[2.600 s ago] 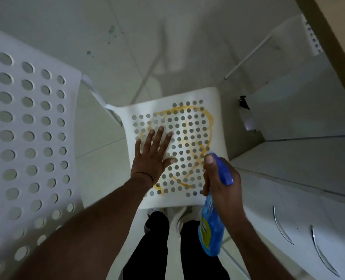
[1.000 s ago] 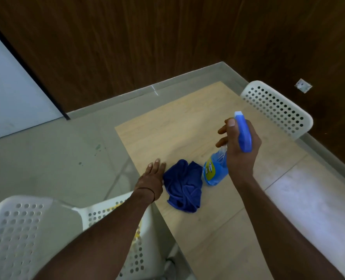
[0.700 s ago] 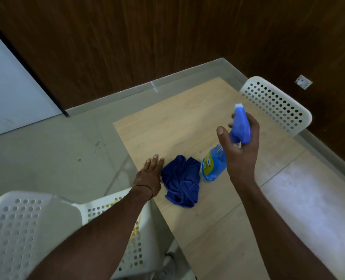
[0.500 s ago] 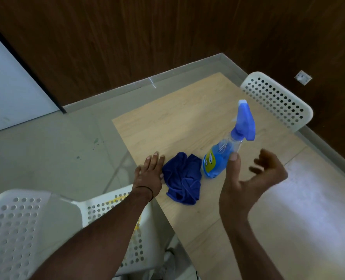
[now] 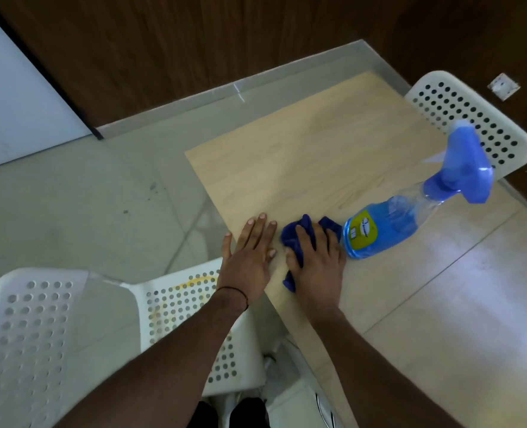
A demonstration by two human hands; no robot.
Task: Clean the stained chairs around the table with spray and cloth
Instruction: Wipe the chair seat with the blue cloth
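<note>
Head view: I look steeply down and forward, close over the table.
Edges: seemingly bowed by the lens.

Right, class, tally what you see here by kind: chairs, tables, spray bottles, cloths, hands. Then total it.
Chairs: 2, stained chair and far chair
Table: 1
Spray bottle: 1
Cloth: 1
Hands: 2, left hand and right hand
Total: 7

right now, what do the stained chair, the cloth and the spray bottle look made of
The chair looks like white moulded plastic, matte, punched with round holes. The cloth seems blue fabric, perhaps microfibre, bunched in folds. The spray bottle appears clear plastic, blue liquid showing through, with an opaque blue trigger head.
</note>
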